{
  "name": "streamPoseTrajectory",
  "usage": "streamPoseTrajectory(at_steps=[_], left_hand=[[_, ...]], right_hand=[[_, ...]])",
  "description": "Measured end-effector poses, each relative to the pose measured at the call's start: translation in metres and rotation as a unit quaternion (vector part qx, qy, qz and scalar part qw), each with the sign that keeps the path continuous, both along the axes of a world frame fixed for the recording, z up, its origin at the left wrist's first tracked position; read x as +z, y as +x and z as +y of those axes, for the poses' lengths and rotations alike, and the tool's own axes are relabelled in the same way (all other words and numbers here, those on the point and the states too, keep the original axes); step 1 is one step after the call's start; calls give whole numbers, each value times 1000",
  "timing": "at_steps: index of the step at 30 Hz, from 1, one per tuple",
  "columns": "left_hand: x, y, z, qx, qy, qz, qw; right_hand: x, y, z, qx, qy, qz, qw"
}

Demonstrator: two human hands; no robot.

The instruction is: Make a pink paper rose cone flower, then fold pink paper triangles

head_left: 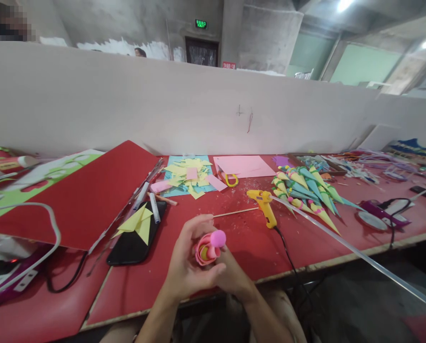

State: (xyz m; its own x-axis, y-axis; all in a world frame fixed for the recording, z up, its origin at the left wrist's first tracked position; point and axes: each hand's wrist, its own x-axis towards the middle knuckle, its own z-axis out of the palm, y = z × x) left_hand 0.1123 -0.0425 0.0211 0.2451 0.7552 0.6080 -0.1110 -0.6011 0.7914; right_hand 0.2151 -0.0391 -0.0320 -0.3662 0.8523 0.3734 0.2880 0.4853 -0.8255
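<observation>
My left hand (186, 267) curls round a pink paper roll (199, 251), its open end facing up and something yellow inside. A bright pink ball (218, 238) sits at the roll's rim. Close against the roll's right side is my right hand (232, 271); its fingers are hidden behind the roll and the left thumb. Beyond the hands, a thin wooden stick (236, 212) lies on the red table (213, 202). Its right end reaches a yellow hot glue gun (264, 206), which has a long clear glue stick (341, 242) in its back.
Several yellow and green paper cones (311, 188) are heaped at the right. Yellow paper pieces (187, 174), pink sheets (246, 166) and yellow-handled scissors (232, 180) lie at the back. A black phone (127, 250) and a marker pen (154, 208) are left; a glue-gun cord (287, 252) crosses the front edge.
</observation>
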Motion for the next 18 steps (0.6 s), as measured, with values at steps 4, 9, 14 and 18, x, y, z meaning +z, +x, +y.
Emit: streamPoseTrajectory(at_steps=[4, 9, 14, 18], left_hand=[[0, -6, 2, -59, -85, -38, 994], [0, -15, 8, -69, -137, 15, 988], [1, -18, 12, -29, -126, 56, 990], [5, -17, 13, -13, -118, 62, 991]], right_hand=[[3, 0, -2, 89, -52, 63, 993], [4, 1, -5, 121, -120, 96, 981], [-1, 2, -3, 153, -120, 83, 977], [0, 3, -3, 153, -130, 73, 977]])
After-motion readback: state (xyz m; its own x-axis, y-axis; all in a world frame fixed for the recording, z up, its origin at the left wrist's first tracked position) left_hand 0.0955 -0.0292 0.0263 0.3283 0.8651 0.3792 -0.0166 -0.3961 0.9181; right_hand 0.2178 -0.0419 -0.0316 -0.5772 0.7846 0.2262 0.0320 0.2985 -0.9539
